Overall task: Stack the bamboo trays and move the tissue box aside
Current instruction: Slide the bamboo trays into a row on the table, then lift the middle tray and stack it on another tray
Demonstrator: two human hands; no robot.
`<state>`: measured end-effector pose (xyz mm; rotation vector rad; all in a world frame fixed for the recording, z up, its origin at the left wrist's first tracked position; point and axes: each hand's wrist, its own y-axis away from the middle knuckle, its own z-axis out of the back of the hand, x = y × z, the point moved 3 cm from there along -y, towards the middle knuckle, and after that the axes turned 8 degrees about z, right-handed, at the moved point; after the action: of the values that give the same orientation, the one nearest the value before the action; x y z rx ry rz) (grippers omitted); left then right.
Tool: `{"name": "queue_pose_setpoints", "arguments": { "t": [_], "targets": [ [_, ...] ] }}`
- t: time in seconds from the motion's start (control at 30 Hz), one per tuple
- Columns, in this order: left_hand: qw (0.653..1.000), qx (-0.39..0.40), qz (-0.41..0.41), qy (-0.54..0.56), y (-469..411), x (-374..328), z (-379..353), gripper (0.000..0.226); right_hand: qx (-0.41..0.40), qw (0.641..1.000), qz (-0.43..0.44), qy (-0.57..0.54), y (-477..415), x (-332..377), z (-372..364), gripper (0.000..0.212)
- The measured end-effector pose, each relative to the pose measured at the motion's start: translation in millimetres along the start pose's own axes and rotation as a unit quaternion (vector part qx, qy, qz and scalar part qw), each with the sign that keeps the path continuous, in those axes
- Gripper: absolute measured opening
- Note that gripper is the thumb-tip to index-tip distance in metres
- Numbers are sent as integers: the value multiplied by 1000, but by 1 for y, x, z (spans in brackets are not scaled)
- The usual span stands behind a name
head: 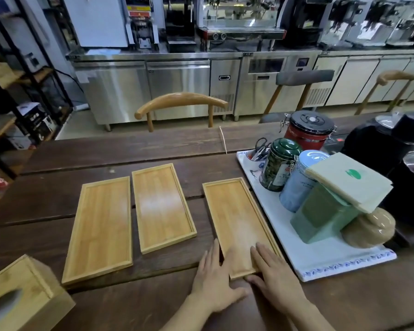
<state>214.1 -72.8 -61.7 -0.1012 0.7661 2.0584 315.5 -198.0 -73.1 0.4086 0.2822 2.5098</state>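
Note:
Three empty bamboo trays lie flat, side by side, on the dark wooden table: a left tray (101, 228), a middle tray (161, 207) and a right tray (237, 218). My left hand (213, 285) rests flat on the table at the right tray's near left corner, fingers touching its edge. Over the tray's near right corner lies my right hand (276, 280), fingers spread, thumb at the near rim. Neither hand grips anything. A bamboo tissue box (22, 299) with an oval slot stands at the near left corner, partly cut off by the frame.
A white serving tray (344, 266) just right of the right tray carries tea tins, a green box, napkins and a round beige container. A red canister (308, 130) and black appliances stand behind it. Wooden chairs (181, 103) line the far side.

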Motion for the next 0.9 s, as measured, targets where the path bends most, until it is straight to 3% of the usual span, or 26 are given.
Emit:
{"name": "queue_pose_setpoints", "arguments": {
  "t": [0.2, 0.37, 0.5, 0.63, 0.73, 0.83, 0.9],
  "targets": [
    [997, -71, 7, -35, -31, -7, 6, 70, -1, 998, -7, 59, -22, -17, 20, 84],
    [998, -52, 3, -29, -35, -2, 13, 72, -2, 999, 22, 44, -33, -7, 42, 63],
    [990, -138, 26, 26, -24, 15, 36, 68, 75, 992, 27, -94, -54, 12, 74, 53],
    [943, -231, 201, 132, -11, 57, 56, 69, 0, 967, 30, -254, -76, 58, 92, 56],
    [904, -206, 321, 191, -4, 90, 61, 75, 18, 926, 20, -376, -93, 90, 83, 64],
    [872, -192, 338, 298, -1, 109, 61, 75, 37, 889, -27, -456, -107, 114, 63, 75],
    [839, -193, 301, 411, 0, 109, 66, 67, 52, 860, -41, -505, -113, 128, 53, 70]
  ]
}}
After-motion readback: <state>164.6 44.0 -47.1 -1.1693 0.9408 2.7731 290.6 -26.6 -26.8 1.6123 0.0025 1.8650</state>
